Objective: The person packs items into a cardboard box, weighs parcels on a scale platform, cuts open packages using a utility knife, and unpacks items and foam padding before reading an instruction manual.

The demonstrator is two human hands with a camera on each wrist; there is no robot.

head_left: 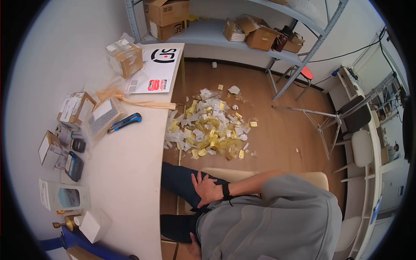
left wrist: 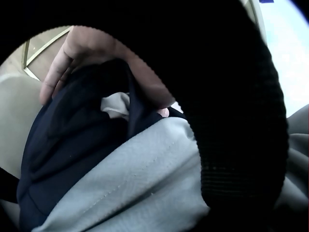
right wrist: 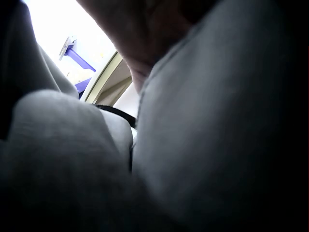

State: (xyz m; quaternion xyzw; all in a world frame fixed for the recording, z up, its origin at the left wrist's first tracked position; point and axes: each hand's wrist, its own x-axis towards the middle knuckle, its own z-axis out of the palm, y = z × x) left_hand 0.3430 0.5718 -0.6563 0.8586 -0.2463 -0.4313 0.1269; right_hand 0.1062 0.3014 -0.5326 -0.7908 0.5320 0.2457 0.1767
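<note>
My right hand (head_left: 207, 188) lies on the dark trousers (head_left: 177, 180) over the upper thigh, fingers spread and thumb apart, with a black band (head_left: 226, 191) at the wrist. The right wrist view is dark and catches part of this hand (right wrist: 145, 34) beside grey cloth (right wrist: 193, 130). Lower down, my left hand (head_left: 194, 248) rests by the other thigh, partly cut off by the grey top (head_left: 268, 221). In the left wrist view, the left hand (left wrist: 96, 46) drapes over dark cloth (left wrist: 72, 130), fingers extended; a bit of white fabric (left wrist: 116, 105) shows beneath it.
On the white table (head_left: 125, 173) lie a blue utility knife (head_left: 125, 123), a bubble-wrapped pack (head_left: 104, 118), a taped carton (head_left: 124, 57) and several small boxes. Paper and yellow plastic scraps (head_left: 212, 125) are heaped on the floor. A metal shelf (head_left: 212, 34) holds cartons behind.
</note>
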